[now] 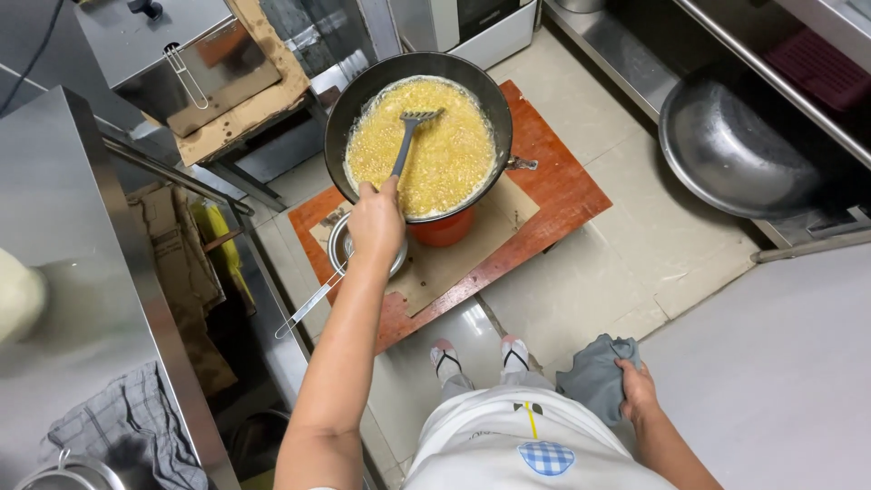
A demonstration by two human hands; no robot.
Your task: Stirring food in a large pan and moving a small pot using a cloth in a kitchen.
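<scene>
Our left hand (376, 220) is closed around the handle end of the slotted masher (406, 141), a light, stiff tool, in the heavy pan (340, 113) at twelve o'clock; our right hand (638, 388) grips a soft grey cloth (594, 372).
</scene>
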